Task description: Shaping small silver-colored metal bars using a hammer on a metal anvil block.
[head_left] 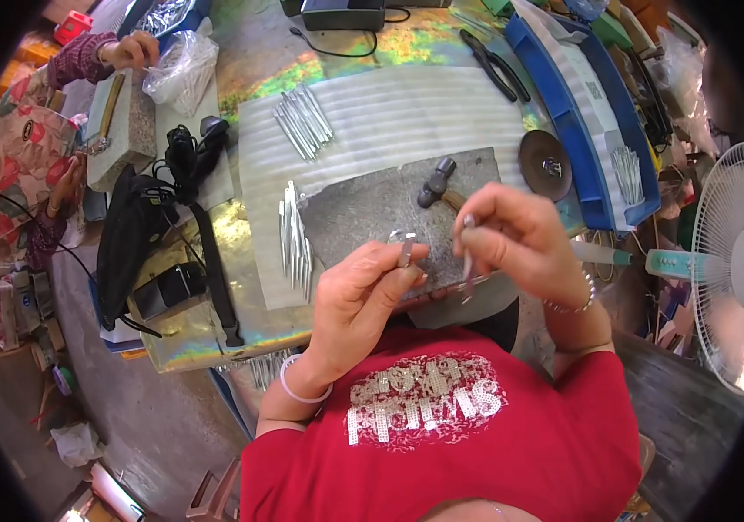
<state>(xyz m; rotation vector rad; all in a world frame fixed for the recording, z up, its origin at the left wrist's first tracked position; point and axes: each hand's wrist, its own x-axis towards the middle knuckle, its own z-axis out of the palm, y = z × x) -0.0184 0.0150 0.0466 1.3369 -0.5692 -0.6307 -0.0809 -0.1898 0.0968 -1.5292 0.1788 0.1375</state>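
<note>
My left hand (361, 291) pinches a small shiny metal piece (406, 250) between thumb and fingertips, above the near edge of a grey stone slab (350, 209). To its right, my right hand (520, 239) is closed with thumb and fingers together on a thin, slender item (468, 261) whose kind I cannot make out. The hands are apart. A ball-peen hammer (435, 184) lies on the slab just beyond the right hand, its wooden handle partly hidden. Left of the slab sit two bundles of thin silvery metal rods, one nearer (295, 248) and one farther (304, 122).
Pliers (496, 68), a round brown dish (545, 165) and a blue tray (559, 113) holding thin rods are on the right. A fan (729, 261) stands beyond. Left are a black bag (141, 235) and a co-worker's hand (133, 50) at a plastic bag (185, 74).
</note>
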